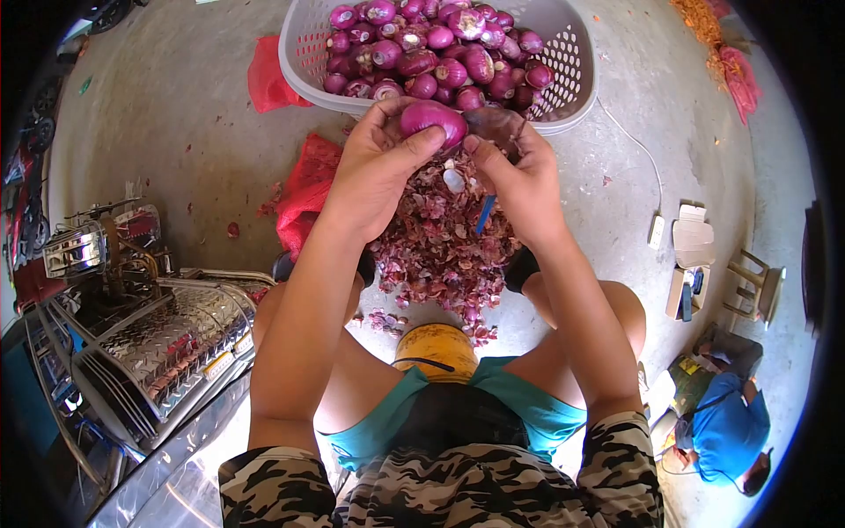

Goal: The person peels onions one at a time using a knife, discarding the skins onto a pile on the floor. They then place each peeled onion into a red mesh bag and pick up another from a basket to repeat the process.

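A peeled, glossy red onion (434,123) is in my left hand (380,163), with the thumb pressed over its front and the fingers curled behind. My right hand (519,176) is closed close to the onion's right side, its thumb tip near the onion. Something dark and thin shows at its fingers, but I cannot make out what. A narrow blue strip (485,214), like a handle, shows just below the right palm; whether that hand grips it is hidden. Underneath both hands lies a heap of onion skins (440,246) on the floor.
A grey perforated basket (576,84) full of red onions (440,53) stands ahead. Red mesh bags (308,189) lie left. A yellow bucket (437,352) sits between my legs. Metal framework (132,343) is at left; a power strip (657,231), small stool (755,286) and another person (731,431) are right.
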Tool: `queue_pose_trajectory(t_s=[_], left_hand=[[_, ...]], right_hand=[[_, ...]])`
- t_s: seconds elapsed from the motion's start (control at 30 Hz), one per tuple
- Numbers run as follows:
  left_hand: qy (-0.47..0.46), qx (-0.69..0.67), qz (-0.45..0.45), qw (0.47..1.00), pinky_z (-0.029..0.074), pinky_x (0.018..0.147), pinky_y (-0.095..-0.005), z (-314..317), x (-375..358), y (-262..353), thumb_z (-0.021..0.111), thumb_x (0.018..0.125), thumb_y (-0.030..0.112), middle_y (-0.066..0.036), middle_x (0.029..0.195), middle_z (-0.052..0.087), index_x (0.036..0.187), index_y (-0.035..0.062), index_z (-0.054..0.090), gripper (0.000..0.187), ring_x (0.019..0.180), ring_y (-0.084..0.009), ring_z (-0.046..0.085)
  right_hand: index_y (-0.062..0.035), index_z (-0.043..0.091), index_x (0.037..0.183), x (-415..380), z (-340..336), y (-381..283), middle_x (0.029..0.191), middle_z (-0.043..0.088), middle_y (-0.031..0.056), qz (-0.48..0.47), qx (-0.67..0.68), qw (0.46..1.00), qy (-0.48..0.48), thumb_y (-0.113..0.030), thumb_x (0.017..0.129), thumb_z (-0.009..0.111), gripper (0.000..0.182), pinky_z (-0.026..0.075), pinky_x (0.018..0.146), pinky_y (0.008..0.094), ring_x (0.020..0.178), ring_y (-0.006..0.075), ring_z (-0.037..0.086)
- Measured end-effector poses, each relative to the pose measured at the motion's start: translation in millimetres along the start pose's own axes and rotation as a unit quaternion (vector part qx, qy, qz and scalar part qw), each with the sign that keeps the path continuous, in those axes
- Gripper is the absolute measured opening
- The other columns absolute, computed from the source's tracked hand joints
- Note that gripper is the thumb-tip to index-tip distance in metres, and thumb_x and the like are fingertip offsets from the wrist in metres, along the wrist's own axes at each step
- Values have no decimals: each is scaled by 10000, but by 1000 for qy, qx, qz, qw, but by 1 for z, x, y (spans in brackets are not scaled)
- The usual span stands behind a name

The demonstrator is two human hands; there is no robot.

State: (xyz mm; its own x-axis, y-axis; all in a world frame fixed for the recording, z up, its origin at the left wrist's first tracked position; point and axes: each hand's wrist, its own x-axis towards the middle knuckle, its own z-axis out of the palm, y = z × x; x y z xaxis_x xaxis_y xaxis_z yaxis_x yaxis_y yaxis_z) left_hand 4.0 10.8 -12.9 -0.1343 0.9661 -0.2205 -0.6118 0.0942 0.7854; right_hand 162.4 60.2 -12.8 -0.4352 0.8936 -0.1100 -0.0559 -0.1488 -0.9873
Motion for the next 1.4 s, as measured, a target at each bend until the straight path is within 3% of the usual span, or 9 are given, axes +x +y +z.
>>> queue_pose_trajectory(t_s=[0.13,0.23,0.43,0.63,0.83,1.13,1.23,1.33,1.4], left_hand=[[3,118,64,991,495,870,-288,5,-1,-4,716,756,-8,-74,1086,581,1171,5,479,478,983,-142,580],[-16,145,53,988,494,857,-269,8,-3,-4,734,739,-1,-65,1083,582,1160,5,507,478,984,-132,575],[-20,118,21,993,498,841,-263,10,-4,-3,732,745,1,-73,1083,582,1151,-4,514,461,978,-126,577],[-9,67,39,997,492,852,-272,8,-3,1,735,747,5,-75,1089,571,1148,3,485,473,984,-134,573],[-9,119,87,989,500,836,-269,4,-2,-3,741,735,-5,-76,1098,557,1136,9,485,477,989,-139,572],[-3,38,30,999,510,843,-292,4,-1,-3,681,814,49,-91,1089,576,1181,3,479,422,979,-151,584],[-34,-11,8,999,490,926,-365,-4,0,0,544,918,108,-107,1153,576,1234,9,475,338,1053,-196,584],[8,-15,11,1000,507,869,-334,-2,0,1,525,940,209,-78,1108,611,1184,36,526,299,997,-174,606],[9,-47,-12,999,508,823,-306,-9,0,3,542,934,242,-64,1102,616,1160,62,544,289,975,-156,608]], right_hand=[[19,554,1101,-1,-1,-8,742,564,1,93,30,995,-8,-82,874,524,250,370,487,185,536,44,445],[21,560,1107,0,-5,-1,737,558,-3,52,-23,998,-11,-68,864,473,273,368,489,184,548,39,452],[7,613,1012,0,-4,8,719,578,-2,-16,-50,998,42,-33,823,493,228,384,503,208,579,29,460],[21,619,961,-6,-7,-3,808,636,44,69,76,993,53,-54,853,527,160,466,637,254,691,92,553],[32,625,923,-5,3,-10,808,638,42,-29,-22,998,41,-93,845,610,147,455,656,237,710,75,547],[37,588,876,-2,-2,3,695,578,6,-35,-44,996,74,-87,822,583,134,410,540,238,616,53,481],[36,577,875,0,-7,4,675,573,11,-3,-63,993,103,-89,831,568,132,413,530,247,608,59,485],[37,573,872,5,-13,5,652,564,23,-15,-50,994,93,-105,818,574,151,419,538,250,600,63,480],[28,564,896,6,-18,4,723,601,63,-24,-161,985,62,-117,835,561,157,432,552,269,610,113,531]])
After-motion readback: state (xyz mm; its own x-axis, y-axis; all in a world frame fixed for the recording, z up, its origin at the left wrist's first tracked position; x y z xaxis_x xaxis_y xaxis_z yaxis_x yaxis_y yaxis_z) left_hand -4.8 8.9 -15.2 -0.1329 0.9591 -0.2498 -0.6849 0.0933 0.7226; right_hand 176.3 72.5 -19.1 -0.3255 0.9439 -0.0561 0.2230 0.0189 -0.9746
